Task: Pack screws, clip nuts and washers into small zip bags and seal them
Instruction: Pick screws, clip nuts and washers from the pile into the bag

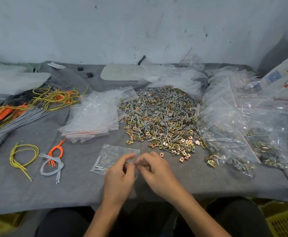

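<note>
**Hardware packed by hand at a cloth-covered bench**

A person seated at a grey felt-covered table [71,189] works on a small clear plastic zip bag [113,156], which lies flat on the cloth near the table's front edge, just in front of the loose hardware. The left hand [121,175] and right hand [155,170] meet at the bag's near right corner, fingers curled and fingertips drawn together, pinching the plastic between them. Several long silver screws show through the bag at its left end.

Behind the bag spreads a wide heap of silver screws, brass-coloured clip nuts and grey round washers [160,120]. A stack of empty clear zip bags with red seal lines [92,117] sits to the heap's left; larger clear bags already holding hardware [239,134] lie piled to its right.

On the left side of the cloth lie a yellow-green cord loop [23,156], an orange cord loop [56,150] and a grey cord loop [51,166], with a thick bundle of grey cords [11,124] farther out. The table stands against a scuffed, dark-speckled white wall [139,23] (a pale card with handwriting [122,72] lies at its foot). A yellow slatted plastic crate [283,221] sits below the table at right.
</note>
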### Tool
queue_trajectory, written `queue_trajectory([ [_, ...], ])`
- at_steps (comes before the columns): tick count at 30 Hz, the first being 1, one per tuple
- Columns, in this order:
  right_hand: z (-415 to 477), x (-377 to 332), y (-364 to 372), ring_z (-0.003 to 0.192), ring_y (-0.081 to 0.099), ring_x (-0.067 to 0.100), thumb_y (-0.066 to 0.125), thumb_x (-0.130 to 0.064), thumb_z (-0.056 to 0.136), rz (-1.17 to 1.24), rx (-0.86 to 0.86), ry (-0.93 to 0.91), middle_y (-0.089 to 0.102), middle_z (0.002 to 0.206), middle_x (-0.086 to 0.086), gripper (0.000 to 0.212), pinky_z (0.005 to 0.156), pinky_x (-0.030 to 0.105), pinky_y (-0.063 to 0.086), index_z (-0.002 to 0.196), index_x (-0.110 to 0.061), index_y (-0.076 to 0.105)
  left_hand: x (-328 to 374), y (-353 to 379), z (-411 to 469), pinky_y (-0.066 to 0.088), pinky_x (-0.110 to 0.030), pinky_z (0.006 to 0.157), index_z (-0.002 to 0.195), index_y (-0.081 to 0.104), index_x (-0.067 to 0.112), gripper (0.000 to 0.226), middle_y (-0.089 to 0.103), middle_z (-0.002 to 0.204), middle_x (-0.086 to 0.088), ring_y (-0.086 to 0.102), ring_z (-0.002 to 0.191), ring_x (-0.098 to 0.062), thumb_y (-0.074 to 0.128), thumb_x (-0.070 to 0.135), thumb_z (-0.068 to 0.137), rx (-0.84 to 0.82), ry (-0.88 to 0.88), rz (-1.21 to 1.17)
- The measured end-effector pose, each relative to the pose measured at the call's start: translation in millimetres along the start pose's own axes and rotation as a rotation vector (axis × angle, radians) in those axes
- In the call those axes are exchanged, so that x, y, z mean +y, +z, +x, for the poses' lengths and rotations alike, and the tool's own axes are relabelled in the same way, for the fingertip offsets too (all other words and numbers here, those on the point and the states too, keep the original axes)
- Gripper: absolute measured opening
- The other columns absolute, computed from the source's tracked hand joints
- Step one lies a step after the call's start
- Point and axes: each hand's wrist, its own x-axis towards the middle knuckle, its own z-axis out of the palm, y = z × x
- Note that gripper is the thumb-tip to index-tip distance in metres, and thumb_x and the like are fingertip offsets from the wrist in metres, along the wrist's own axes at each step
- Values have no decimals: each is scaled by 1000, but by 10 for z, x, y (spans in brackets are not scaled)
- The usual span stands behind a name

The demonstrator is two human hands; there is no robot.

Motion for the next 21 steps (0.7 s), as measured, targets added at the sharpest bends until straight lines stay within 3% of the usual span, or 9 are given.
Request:
queue_trajectory([
  [2,11,1,63,87,56,5,63,-17,95,-111,1,-56,52,95,-6,13,79,22,47,104,-23,70,3,-7,-6,45,-8,65,108,68,40,35,68,87,27,65,78,3,60,9,94,2,12,-1],
  [5,26,1,87,89,53,20,56,-27,99,-227,-82,-39,46,90,-3,19,78,41,47,112,-28,69,2,-18,-27,45,-9,62,107,67,43,37,69,83,23,66,74,-1,59,9,95,-8,5,-26],
  [8,19,-6,2,90,48,19,48,-31,102,-290,-188,-63,41,89,-4,24,75,38,42,118,-32,66,7,-19,-35,42,-9,55,108,66,44,37,67,75,18,63,63,-3,59,10,94,8,9,-29],
  [14,-27,3,-279,107,46,21,45,-29,101,-543,-208,-161,49,112,-1,23,82,36,43,121,-27,58,2,13,-40,39,-14,46,114,70,34,33,63,64,13,55,48,-6,59,12,93,-4,23,-4],
  [18,42,70,-494,111,50,18,50,-27,100,-489,-117,-104,57,117,-6,19,89,38,47,115,-25,63,3,9,-21,37,-17,50,112,72,31,34,53,56,15,50,50,-6,62,7,91,20,17,21],
  [21,115,270,-772,107,49,16,55,-23,100,-548,-8,1,56,110,-9,14,82,33,44,109,-28,64,24,6,-31,35,-16,49,112,72,32,30,52,56,15,49,49,-6,59,15,91,19,26,12],
])
